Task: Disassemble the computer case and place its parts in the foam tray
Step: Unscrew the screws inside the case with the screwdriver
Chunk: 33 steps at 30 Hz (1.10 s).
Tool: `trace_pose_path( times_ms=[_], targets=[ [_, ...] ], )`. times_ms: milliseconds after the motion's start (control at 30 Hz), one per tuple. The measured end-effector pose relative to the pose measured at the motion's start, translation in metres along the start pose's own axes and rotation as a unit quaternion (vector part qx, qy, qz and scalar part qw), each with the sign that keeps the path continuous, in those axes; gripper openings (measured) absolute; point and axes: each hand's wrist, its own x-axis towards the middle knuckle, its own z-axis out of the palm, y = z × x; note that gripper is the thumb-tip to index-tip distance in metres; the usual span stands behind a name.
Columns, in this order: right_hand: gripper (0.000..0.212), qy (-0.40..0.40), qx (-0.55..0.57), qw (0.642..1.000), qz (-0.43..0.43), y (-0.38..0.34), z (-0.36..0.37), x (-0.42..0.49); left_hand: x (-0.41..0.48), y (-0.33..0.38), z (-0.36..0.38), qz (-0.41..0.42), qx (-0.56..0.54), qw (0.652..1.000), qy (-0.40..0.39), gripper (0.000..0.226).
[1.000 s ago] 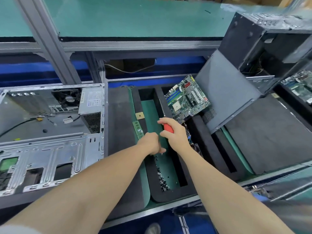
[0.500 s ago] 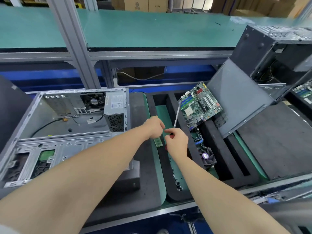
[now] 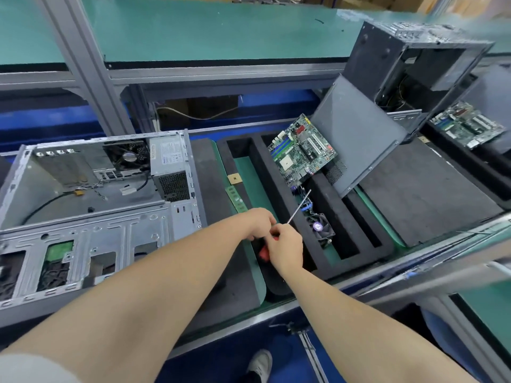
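Computer case (image 3: 91, 189) lies open on its side, left of the foam tray (image 3: 276, 186). My right hand (image 3: 286, 248) grips a red-handled screwdriver (image 3: 264, 254) over the tray; my left hand (image 3: 260, 223) touches it, fingers curled, and I cannot tell whether it holds anything.

Bench (image 3: 235, 324) | left — open computer case (image 3: 83, 236) | just beside, right — black foam tray (image 3: 276, 172), slots facing up

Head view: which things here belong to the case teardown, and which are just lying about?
Job: case, foam tray, motherboard, fan, memory stick, side panel, screwdriver.
Lying about: second case, second motherboard, shoe.
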Motion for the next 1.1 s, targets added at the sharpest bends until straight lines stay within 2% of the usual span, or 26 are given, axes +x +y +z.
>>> trace_pose_path(
  times_ms=[200, 333, 500, 600, 667, 767, 933, 1033, 1100],
  targets=[
    [0.023, 0.001, -0.087, 0.995, -0.039, 0.010, -0.014, -0.009, 0.005, 0.009, 0.010, 0.004, -0.020, 0.999, -0.041, 0.050],
    [0.023, 0.020, -0.152, 0.986, -0.064, 0.008, -0.020, -0.006, 0.012, 0.009, 0.010, -0.001, -0.052, 0.998, -0.021, 0.054],
    [0.021, 0.092, -0.200, 0.973, -0.066, 0.000, -0.020, 0.000, 0.011, 0.007, 0.002, 0.007, -0.069, 0.998, 0.010, 0.059],
    [0.023, 0.150, -0.190, 0.968, -0.073, -0.015, -0.021, 0.010, 0.005, 0.003, -0.012, 0.028, -0.047, 0.995, 0.079, 0.059],
    [0.024, 0.155, -0.196, 0.964, -0.089, -0.029, -0.021, 0.020, -0.001, -0.003, -0.023, 0.049, -0.054, 0.987, 0.141, 0.053],
    [0.026, 0.132, -0.166, 0.971, -0.113, -0.065, -0.012, 0.028, -0.022, -0.024, -0.042, 0.060, -0.117, 0.962, 0.238, 0.045],
    [0.025, 0.091, -0.089, 0.975, -0.184, -0.141, 0.018, 0.026, -0.060, -0.065, -0.073, 0.091, -0.188, 0.899, 0.385, 0.040],
    [0.025, 0.051, 0.004, 0.977, -0.205, -0.185, 0.037, 0.019, -0.083, -0.095, -0.090, 0.081, -0.195, 0.872, 0.442, 0.038],
    [0.022, 0.037, 0.024, 0.969, -0.245, -0.206, 0.051, 0.012, -0.096, -0.121, -0.098, 0.048, -0.175, 0.858, 0.481, 0.031]
  ],
)
